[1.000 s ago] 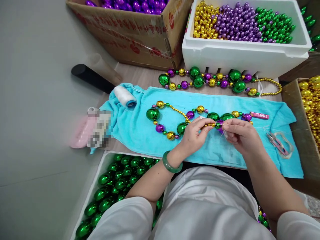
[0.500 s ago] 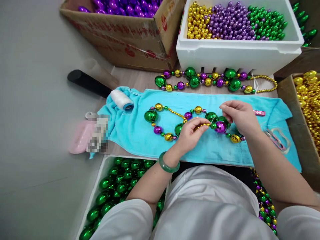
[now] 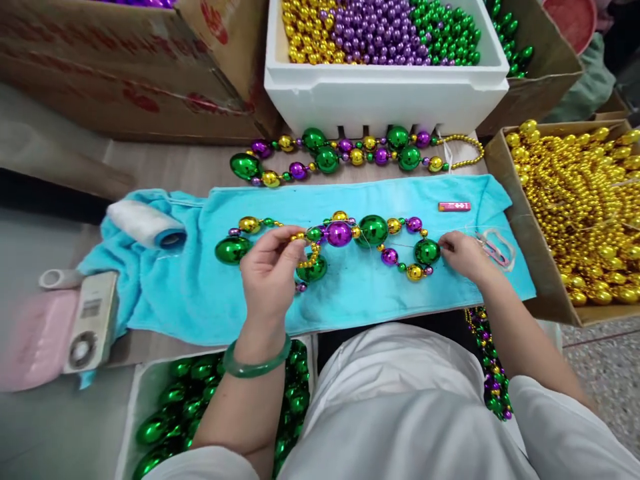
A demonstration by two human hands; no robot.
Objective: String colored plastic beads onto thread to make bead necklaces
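Note:
A bead necklace (image 3: 373, 231) of green, purple and gold balls lies on a blue towel (image 3: 350, 300). My left hand (image 3: 273, 273), a green bangle at its wrist, pinches the necklace's small gold beads and lifts that part slightly. From there a row with a purple ball (image 3: 339, 234) runs to the right. My right hand (image 3: 465, 255) is closed at the fingertips right beside a green ball (image 3: 427, 252) at the right-hand loop. Whatever is between those fingertips is too small to see. Fine clear thread shows near the beads.
Behind the towel lies another bead necklace (image 3: 327, 160), before a white foam box (image 3: 385, 100) of small beads. A thread spool (image 3: 145, 223) rests at left; a pink-labelled stick (image 3: 454, 207) and small snips (image 3: 495, 252) at right. A carton (image 3: 540, 267) of gold beads borders the right.
The view has swung to the right. My right hand has moved away from my left, to the necklace's right end. The beads by my left hand now stretch out in a row.

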